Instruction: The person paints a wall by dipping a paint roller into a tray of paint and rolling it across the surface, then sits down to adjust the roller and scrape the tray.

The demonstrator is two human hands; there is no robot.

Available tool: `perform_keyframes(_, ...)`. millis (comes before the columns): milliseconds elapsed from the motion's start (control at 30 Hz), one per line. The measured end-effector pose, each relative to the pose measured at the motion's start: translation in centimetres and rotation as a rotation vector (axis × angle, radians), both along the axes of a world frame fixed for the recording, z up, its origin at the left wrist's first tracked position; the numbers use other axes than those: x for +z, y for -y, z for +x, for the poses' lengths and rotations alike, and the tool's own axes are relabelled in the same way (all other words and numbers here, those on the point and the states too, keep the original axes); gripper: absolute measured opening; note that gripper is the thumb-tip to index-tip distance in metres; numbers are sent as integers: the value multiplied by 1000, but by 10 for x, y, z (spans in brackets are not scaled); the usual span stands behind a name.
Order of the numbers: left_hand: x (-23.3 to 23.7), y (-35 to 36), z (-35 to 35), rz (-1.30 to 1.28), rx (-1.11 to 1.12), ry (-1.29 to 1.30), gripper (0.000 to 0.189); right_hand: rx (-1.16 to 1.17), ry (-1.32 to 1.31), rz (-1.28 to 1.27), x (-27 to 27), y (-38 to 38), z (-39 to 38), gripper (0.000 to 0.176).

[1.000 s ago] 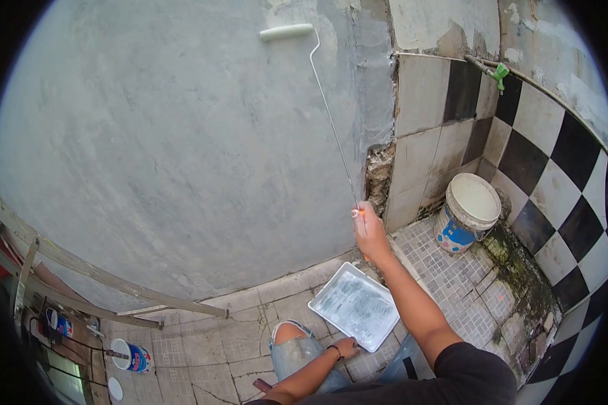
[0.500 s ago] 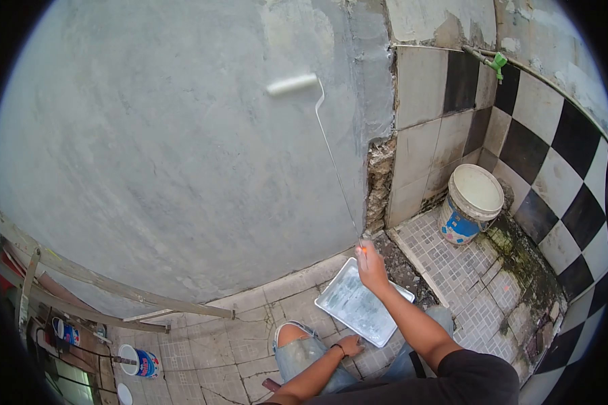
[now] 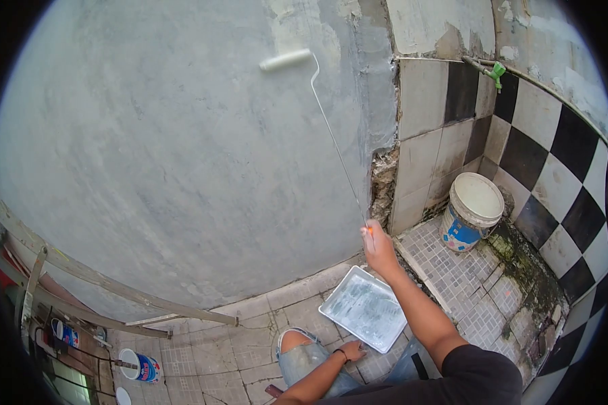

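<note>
My right hand (image 3: 380,244) is closed round the handle of a long thin-framed paint roller (image 3: 338,145). Its white roller sleeve (image 3: 285,60) is up against the grey wall (image 3: 182,155), near a lighter patch. Below my right arm, a paint tray (image 3: 365,307) with whitish-grey paint streaks lies on the floor, partly overlapped by the arm. My left hand (image 3: 353,350) hangs loosely beside my bent knee, close to the tray's lower edge. Its fingers look relaxed, with nothing visible in them.
A used paint bucket (image 3: 476,202) stands in the tiled corner at right, under a green tap (image 3: 497,73). A wooden ladder-like frame (image 3: 135,290) leans at lower left. Beyond it are a paint can (image 3: 140,365) and a smaller can (image 3: 65,332).
My right hand has pushed the roller higher on the wall and slightly left. My left hand stays by the knee. The camera view has tilted up a little.
</note>
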State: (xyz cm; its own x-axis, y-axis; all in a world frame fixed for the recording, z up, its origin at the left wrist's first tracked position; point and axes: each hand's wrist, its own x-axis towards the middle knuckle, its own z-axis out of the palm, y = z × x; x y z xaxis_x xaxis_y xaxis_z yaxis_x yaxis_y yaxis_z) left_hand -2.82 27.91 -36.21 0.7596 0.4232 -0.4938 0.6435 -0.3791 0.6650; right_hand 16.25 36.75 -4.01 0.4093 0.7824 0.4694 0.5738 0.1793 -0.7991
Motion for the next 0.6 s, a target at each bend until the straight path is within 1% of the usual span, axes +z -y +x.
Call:
perform_keyframes(33,-2,-1,1,-1,-1,2,42,11,-24,15,15,-5,-2,17)
perform_keyframes(67,-3,-4,2,21,-46,3,46,22,-46,30,22,-7,-3,17)
perform_keyframes(100,-2,-5,3,44,-92,5,49,22,-43,30,20,-5,-4,17)
perform_keyframes(200,6,-3,3,-6,-46,-12,48,14,-1,29,-8,0,-9,18)
perform_keyframes(267,13,-2,0,-21,-42,-14,48,1,-33,1,-38,9,-13,20)
perform_keyframes(300,11,-4,1,-38,-44,-18,48,-17,-49,2,-40,10,-17,20)
perform_keyframes(333,10,-7,4,-33,-46,-13,48,-19,-44,6,-37,4,-17,20)
perform_keyframes(400,0,-4,1,23,-75,16,45,-2,-32,67,-10,-4,-26,20)
perform_keyframes(433,-3,-2,0,21,-76,9,45,32,-104,74,8,-10,-29,21)
perform_keyframes(500,-4,-3,1,-26,-53,-12,43,36,-119,76,37,-25,-29,20)
perform_keyframes(533,-8,-3,0,-26,-51,-17,43,40,-125,75,42,-27,-30,20)
perform_keyframes(600,-15,-5,-1,43,-54,77,41,36,-118,94,35,-26,-29,20)
